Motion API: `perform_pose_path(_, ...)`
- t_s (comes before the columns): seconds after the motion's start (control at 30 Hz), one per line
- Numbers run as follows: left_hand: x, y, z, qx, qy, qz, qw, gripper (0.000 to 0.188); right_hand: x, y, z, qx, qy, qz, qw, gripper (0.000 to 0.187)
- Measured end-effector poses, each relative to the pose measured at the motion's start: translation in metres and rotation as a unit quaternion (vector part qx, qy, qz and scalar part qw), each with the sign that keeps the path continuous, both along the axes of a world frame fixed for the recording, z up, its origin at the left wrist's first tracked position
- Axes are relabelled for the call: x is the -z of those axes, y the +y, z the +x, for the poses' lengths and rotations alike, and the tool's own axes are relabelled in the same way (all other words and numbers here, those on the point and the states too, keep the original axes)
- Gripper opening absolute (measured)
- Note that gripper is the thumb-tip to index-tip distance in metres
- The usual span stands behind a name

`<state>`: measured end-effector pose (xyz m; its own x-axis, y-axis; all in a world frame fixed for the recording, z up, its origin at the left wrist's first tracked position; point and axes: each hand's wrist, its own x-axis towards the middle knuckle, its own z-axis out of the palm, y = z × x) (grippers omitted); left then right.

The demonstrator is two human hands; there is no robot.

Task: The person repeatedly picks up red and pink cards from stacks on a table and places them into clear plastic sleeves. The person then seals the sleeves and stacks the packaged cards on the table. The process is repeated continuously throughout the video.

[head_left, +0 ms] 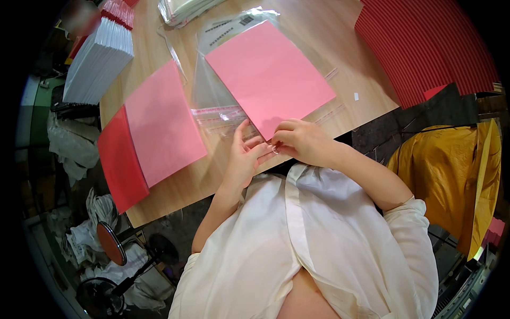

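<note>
A pink rectangular board or stack of sheets [271,74] lies at a slant on several clear plastic bags [212,87]. At its near corner my two hands meet by the table's front edge. My right hand [303,139] is closed in a pinch there, its fingertips on a small shiny, clear bit. My left hand [247,157] has its index finger raised beside the board's edge, while its thumb and other fingers close in against my right fingertips. What lies between the fingers is mostly hidden, perhaps clear film.
To the left, more pink sheets [164,125] overlap a red folder or sheet [123,159] at the wooden table's [186,199] edge. White stacks [103,58] stand back left, ridged red stacks [425,48] back right. A yellow cover [435,175] hangs at right; a round-seated stool [110,243] stands lower left.
</note>
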<state>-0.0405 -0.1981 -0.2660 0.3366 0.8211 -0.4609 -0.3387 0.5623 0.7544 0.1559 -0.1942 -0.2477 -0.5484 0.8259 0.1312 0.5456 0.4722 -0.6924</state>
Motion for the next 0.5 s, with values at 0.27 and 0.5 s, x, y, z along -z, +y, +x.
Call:
perform_pose_path(0.27, -0.008, 0.0, -0.003, 0.003, -0.024, -0.017, 1.0, 0.075, -0.002, 0.003, -0.004, -0.015, -0.013, -0.016, 1.0, 0.008)
perform_pose_path(0.5, 0.003, -0.013, -0.008, -0.005, 0.3, 0.227, 0.927, 0.062, -0.005, 0.004, -0.006, 0.0, 0.031, -0.093, 0.995, 0.011)
